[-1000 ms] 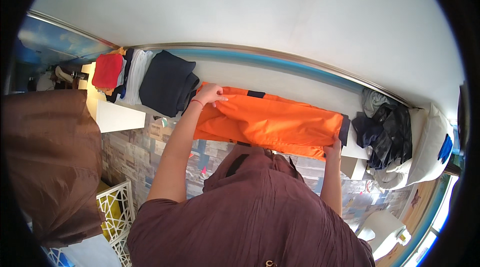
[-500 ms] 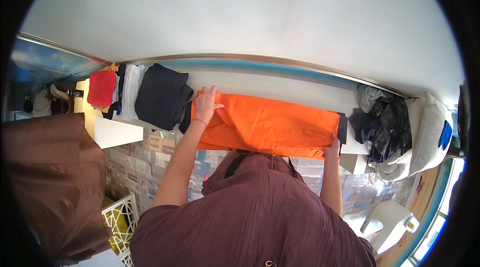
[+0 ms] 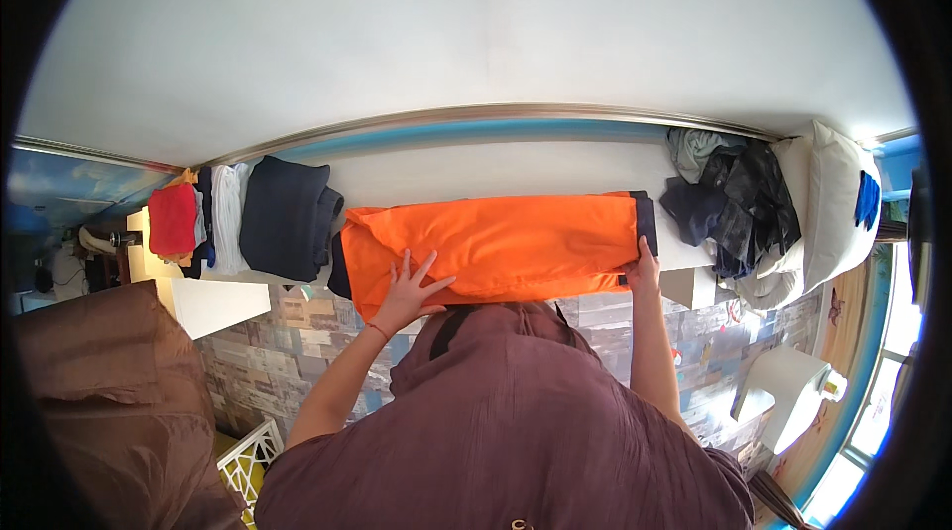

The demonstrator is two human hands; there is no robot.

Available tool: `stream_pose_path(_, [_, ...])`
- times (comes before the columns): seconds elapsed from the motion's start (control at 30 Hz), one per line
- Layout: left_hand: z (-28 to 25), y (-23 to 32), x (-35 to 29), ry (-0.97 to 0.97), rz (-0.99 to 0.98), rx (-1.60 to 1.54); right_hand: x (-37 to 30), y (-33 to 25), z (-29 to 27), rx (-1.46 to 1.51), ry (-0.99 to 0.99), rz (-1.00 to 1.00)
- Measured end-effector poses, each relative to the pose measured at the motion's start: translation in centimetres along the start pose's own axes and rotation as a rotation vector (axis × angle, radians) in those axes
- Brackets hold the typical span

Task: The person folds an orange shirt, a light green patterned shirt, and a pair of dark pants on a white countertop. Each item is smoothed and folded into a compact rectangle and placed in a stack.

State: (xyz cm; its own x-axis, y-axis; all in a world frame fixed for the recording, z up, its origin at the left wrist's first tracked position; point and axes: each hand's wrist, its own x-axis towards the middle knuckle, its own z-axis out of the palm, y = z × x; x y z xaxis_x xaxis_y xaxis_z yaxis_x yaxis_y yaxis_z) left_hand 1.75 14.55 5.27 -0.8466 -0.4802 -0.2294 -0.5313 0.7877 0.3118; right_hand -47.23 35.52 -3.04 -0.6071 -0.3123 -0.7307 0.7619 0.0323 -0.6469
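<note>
A long orange garment [image 3: 516, 237] with dark navy edging at both ends lies folded into a strip across the white ledge [image 3: 496, 165]. Near its left end my left hand [image 3: 405, 294] rests flat on the cloth, fingers spread, by the near edge. My right hand [image 3: 643, 270] pinches the near right corner beside the navy border, with some fingers hidden under the cloth. What kind of garment it is cannot be told from the folded shape.
To the left stand folded stacks: dark navy clothes [image 3: 283, 218], white cloth [image 3: 228, 218] and a red piece [image 3: 173, 220]. On the right lie a heap of rumpled dark clothes [image 3: 749, 203] and a white pillow [image 3: 838, 193]. A brown cover [image 3: 114, 401] hangs at lower left.
My left hand has come from the far left corner toward the near edge and spread its fingers on the cloth. My right hand still holds the right end, which now looks flatter.
</note>
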Motion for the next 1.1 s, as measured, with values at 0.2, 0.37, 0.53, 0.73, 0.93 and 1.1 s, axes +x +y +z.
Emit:
stream_pose_path(0.2, [1.9, 1.6, 2.8, 0.356, 0.1, 0.028, 1.8, -1.3, -0.4, -0.419, 0.091, -0.231])
stream_pose_path(0.37, [3.4, 4.1, 3.6, 0.168, 0.014, 0.043, -1.5, -1.2, 1.6, -1.026, 0.739, -0.926])
stream_pose_path(0.53, [2.7, 3.1, 3.7, 0.37, -0.115, -0.155, -7.5, 0.1, 7.1, -1.165, 0.188, -1.462])
stream_pose_path(0.73, [1.9, -3.9, 5.7, 0.953, -0.744, -0.613, -6.2, 6.0, 9.7, -1.525, -0.18, -1.229])
stream_pose_path(0.93, [1.5, -9.4, 7.0, 0.835, -0.772, -0.805, -4.7, 7.4, 9.1, -1.659, -0.066, -1.259])
stream_pose_path(1.1, [3.1, -11.0, 11.9, 0.867, -0.625, -0.705, -3.0, 6.1, 9.6, -1.712, 0.037, -1.279])
